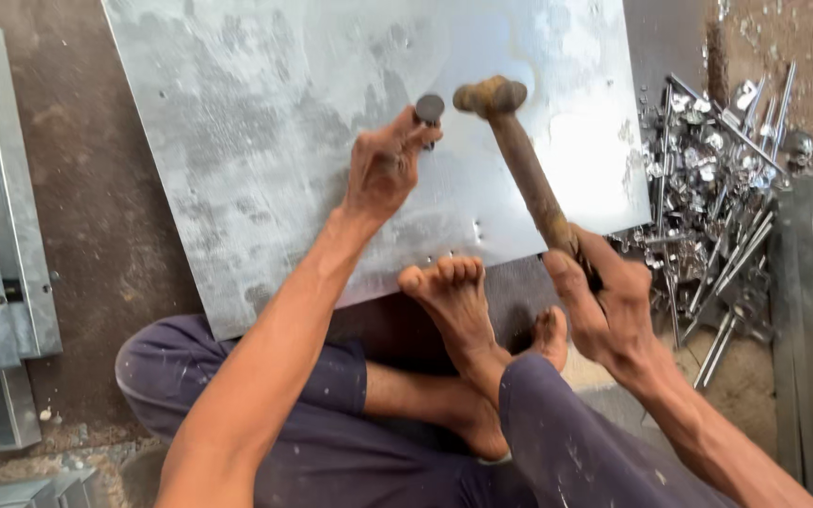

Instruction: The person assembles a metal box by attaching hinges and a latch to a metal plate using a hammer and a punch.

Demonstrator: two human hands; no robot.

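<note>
Left hand (383,169) pinches punch (429,109) upright

The left hand (383,169) is extended far forward, fingertips pinched together. The right hand (604,301) is held nearer on the right, fingers curled shut, wrist bent.

Bright daylight, glare on metal sheet (331,113) right side, edges slightly soft
</note>
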